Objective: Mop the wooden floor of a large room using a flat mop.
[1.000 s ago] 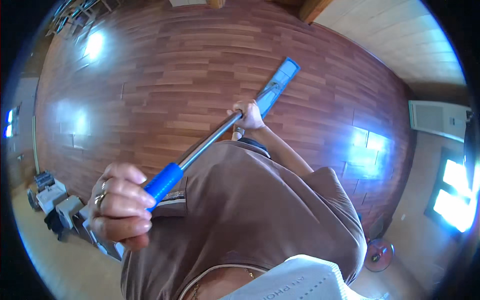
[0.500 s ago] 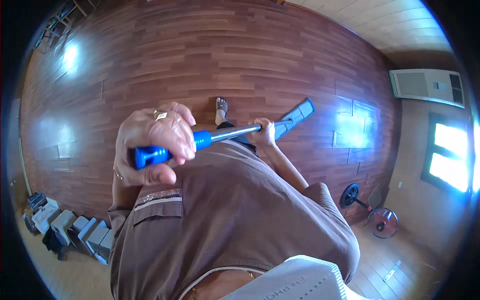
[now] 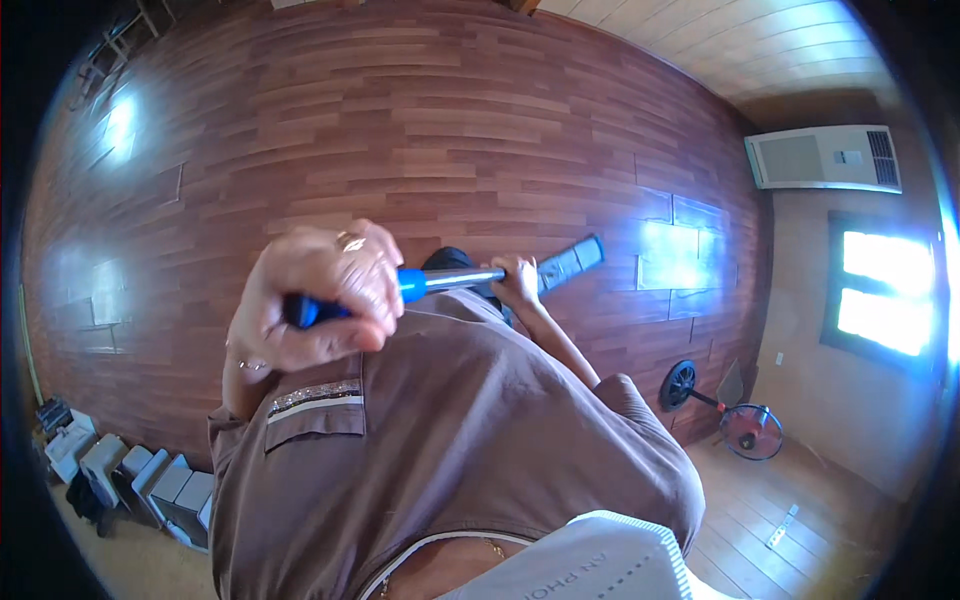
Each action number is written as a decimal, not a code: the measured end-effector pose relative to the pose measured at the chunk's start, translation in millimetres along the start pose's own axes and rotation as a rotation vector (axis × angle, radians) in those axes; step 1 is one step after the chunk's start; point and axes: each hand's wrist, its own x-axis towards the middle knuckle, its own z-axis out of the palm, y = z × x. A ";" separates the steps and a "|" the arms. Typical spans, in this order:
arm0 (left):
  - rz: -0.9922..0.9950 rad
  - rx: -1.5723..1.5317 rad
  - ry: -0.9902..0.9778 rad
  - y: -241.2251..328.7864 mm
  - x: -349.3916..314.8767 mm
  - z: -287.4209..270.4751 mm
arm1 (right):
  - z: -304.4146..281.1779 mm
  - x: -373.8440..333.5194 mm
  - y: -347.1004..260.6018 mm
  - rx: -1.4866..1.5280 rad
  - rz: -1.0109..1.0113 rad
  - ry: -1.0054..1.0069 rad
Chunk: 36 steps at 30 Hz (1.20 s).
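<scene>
A reddish-brown wooden plank floor (image 3: 420,130) fills most of the view, with bright window glare on it and a paler wooden floor at the near right. The person's left hand (image 3: 315,295) sits close to the camera, its fingers wrapped tight around the blue grip at the top of a mop handle (image 3: 455,279). Farther down the metal shaft, the right hand (image 3: 517,281) is closed around it too. The flat mop head (image 3: 572,262) lies on the planks just beyond the right hand, pointing toward the right.

This looks like the middle of a mopping stroke, with the head drawn in fairly near the feet. The next move would call for both hands to keep their grip and push the head out across the unmopped boards.

A floor fan (image 3: 745,425) lies on its side at the near right, a wall air unit (image 3: 825,158) hangs beyond it, and grey boxes (image 3: 130,475) line the near left.
</scene>
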 end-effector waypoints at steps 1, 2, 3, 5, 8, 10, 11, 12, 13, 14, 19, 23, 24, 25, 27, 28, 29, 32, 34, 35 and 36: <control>0.062 0.073 -0.057 3.7 -2.0 -0.6 | 0.7 10.3 -3.6 0.055 -0.055 0.050; 0.102 0.121 -0.057 3.4 -6.4 1.4 | 7.6 19.9 -2.8 0.070 -0.057 0.093; 0.101 0.159 -0.081 7.6 -8.2 4.9 | 7.4 30.3 -4.4 0.089 -0.119 0.149; 0.109 0.236 -0.055 5.5 -12.9 15.7 | 5.0 53.6 -3.5 -0.023 -0.070 0.151; 0.108 0.352 -0.117 -6.7 -5.1 35.9 | -4.9 87.2 9.5 0.056 -0.115 0.219; 0.058 0.426 -0.131 -18.9 -0.4 52.8 | -11.3 100.8 22.7 0.054 -0.114 0.185; 0.056 0.418 -0.147 -27.5 4.2 62.4 | -13.3 107.4 33.5 0.062 -0.128 0.187; 0.053 0.446 -0.128 -36.7 7.8 71.7 | -15.9 116.6 42.7 0.068 -0.118 0.195; 0.051 0.476 -0.107 -44.2 11.4 81.4 | -19.5 125.9 51.8 -0.006 -0.111 0.154; 0.041 0.483 -0.079 -50.0 17.5 91.1 | -22.7 133.8 61.6 -0.078 -0.104 0.115; -0.002 0.520 -0.127 -74.5 53.2 118.7 | -47.9 139.8 112.2 -0.060 -0.063 0.085; -0.062 0.520 -0.124 -101.7 61.0 153.7 | -72.8 120.3 158.9 -0.091 0.034 0.039; -0.066 0.507 -0.166 -107.6 66.9 163.7 | -72.8 111.9 183.2 -0.115 0.042 0.106; -0.069 0.492 -0.212 -112.8 72.5 171.6 | -72.9 102.5 207.0 -0.140 0.054 0.175; -0.072 0.486 -0.267 -123.4 74.4 177.9 | -88.4 81.4 211.2 -0.131 0.177 0.042; -0.086 0.448 -0.291 -127.8 75.0 181.8 | -86.3 74.9 221.8 -0.107 0.199 0.066; -0.093 0.408 -0.324 -130.5 78.1 183.0 | -88.2 68.9 227.8 -0.086 0.227 0.099; -0.081 0.382 -0.385 -135.7 87.3 184.4 | -97.9 45.9 244.1 -0.051 0.236 0.173; -0.065 0.374 -0.424 -140.5 95.6 193.1 | -108.0 23.8 257.3 -0.097 0.171 0.347; -0.067 0.371 -0.424 -142.8 95.3 197.1 | -112.4 5.0 258.8 -0.063 0.159 0.337; -0.065 0.336 -0.504 -146.1 98.0 203.4 | -110.1 -19.1 266.0 -0.061 0.210 0.402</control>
